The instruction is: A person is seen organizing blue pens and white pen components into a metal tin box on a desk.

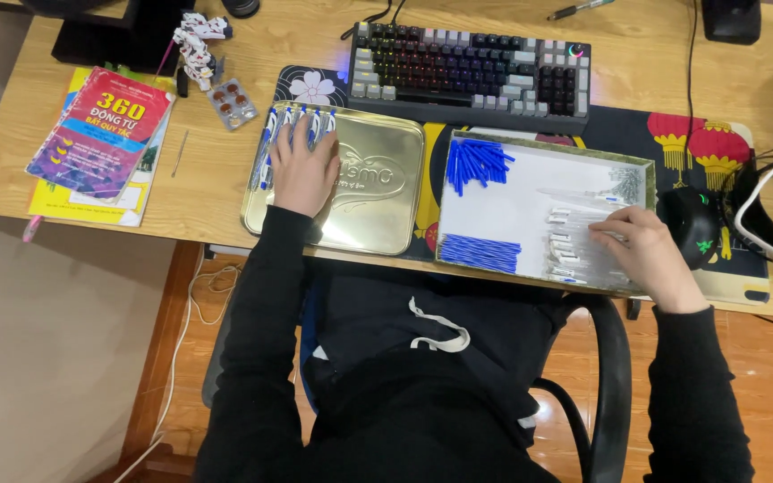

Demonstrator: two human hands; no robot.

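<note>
Item 1: my right hand [646, 255], nearest me, palm down inside the shallow white-floored box [530, 215]. Its fingers curl onto the clear pen barrels [574, 241] scattered along the box's right half; fingertips touch them, but whether any barrel is actually pinched I cannot tell.

Item 2: in the same box, a flat row of blue refills [480, 253] at the near left corner, well apart from that hand, and a loose heap of blue pen caps [476, 161] at the far left corner.

Item 3: my left hand [304, 170], spread flat and unclenched on the far left corner of the silver tin lid [378, 201]. It rests on a row of assembled blue-and-white pens [293, 121], whose tips poke out beyond my fingers (nothing is gripped).

Item 4: right of the box, a black mouse [695, 224] on a dark patterned desk mat [700, 134].

Item 5: left, a stack of books [100, 134] and a pill blister pack [233, 100].

Item 6: farthest, a dark mechanical keyboard [471, 72] and a small white robot figure [197, 40].
</note>
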